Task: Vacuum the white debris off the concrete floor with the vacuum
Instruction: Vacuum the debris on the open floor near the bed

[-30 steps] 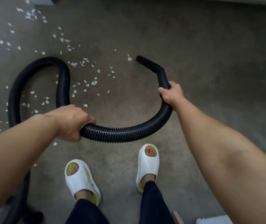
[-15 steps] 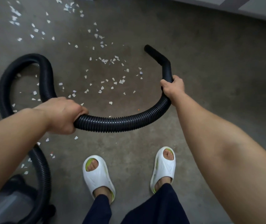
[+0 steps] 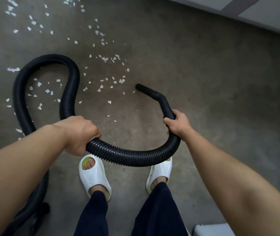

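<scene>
The concrete floor (image 3: pixel 212 86) beneath you is grey and mottled. A pale ledge runs well beyond the nozzle, off to its right.

The fingers (image 3: pixel 167 121) of your right hand (image 3: pixel 178 124) are curled tight round the smooth black tube just behind the nozzle (image 3: pixel 150 92). Your left hand (image 3: pixel 78 133) wraps the ribbed hose (image 3: pixel 132 156) further back from the nozzle. Both hands are full.

The nozzle's mouth is low, just beside the nearest flakes. You cannot tell whether it touches the floor.

The main risk is the hose loop left of the nozzle. It lies among the white debris (image 3: pixel 101 82), with flakes inside the curve. If you drag it while steering the nozzle, it will likely sweep pieces aside or trap some underneath.

The slack behind the nozzle hangs just above your white sandals (image 3: pixel 93 176), and a careless step could catch it. Reaching for the flakes furthest beyond the nozzle may pull the hose taut and tug the dark vacuum body (image 3: pixel 33 217) behind you.

The debris is small, thin and irregular, like torn chips. It lies loose, left of the nozzle and beyond it, with a few flakes nearer you than the nozzle. It looks light enough to skitter if you knock it. Most of it seems yet to be collected.
</scene>
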Motion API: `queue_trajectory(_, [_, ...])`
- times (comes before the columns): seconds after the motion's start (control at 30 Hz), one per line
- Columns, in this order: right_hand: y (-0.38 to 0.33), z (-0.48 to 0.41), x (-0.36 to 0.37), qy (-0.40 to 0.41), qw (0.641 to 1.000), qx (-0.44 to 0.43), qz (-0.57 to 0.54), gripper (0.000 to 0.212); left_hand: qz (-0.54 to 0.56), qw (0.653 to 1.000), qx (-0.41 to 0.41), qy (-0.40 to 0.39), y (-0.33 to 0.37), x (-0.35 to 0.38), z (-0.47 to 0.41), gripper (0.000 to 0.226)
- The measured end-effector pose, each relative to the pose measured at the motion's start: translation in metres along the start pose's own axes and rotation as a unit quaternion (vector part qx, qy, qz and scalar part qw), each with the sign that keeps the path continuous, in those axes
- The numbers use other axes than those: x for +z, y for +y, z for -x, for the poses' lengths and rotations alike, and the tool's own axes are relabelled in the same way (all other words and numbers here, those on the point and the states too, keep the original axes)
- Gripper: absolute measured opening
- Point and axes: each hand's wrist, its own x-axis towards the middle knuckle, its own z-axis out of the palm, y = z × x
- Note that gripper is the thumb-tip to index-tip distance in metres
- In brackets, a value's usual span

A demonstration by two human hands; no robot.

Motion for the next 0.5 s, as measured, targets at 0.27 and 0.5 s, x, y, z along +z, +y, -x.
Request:
queue_trajectory(0.27, [0.017, 0.034, 0.031, -0.128, 0.989, -0.035, 0.059, 0.017, 0.010, 0.995, -0.021, -0.092, 0.021, 0.014, 0.028, 0.009])
queue_trajectory(0.5, [0.030, 0.047, 0.037, -0.138, 0.986, -0.033, 0.084, 0.016, 0.034, 0.994, -0.036, -0.101, 0.039, 0.033, 0.039, 0.013])
